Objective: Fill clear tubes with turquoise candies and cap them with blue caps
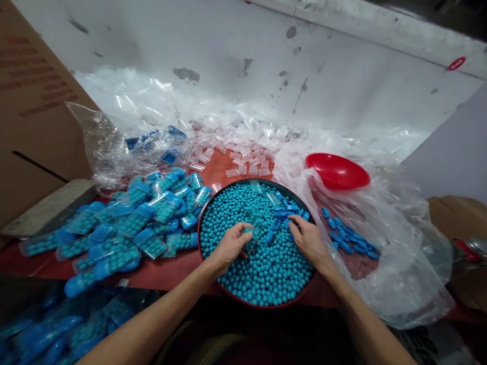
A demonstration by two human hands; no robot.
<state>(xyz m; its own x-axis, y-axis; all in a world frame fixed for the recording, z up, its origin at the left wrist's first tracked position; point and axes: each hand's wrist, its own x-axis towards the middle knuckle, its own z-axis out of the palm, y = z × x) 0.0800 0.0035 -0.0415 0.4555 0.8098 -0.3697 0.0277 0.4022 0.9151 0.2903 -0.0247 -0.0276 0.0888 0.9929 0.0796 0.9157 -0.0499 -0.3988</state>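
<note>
A round, dark-walled tray with a red rim holds a mass of small blue balls. Over its left half, my left hand is closed round a small clear container with blue balls in it. My right hand is at the tray's right side, its fingertips at the blue caps lying on the balls; whether it grips one is hard to make out. Two clear empty containers lie on the balls near the back rim.
Filled containers with blue caps are piled at the left, more below the table edge. Clear empty ones lie behind the tray. A red bowl, plastic sheeting and loose blue caps are at the right; a cardboard box stands left.
</note>
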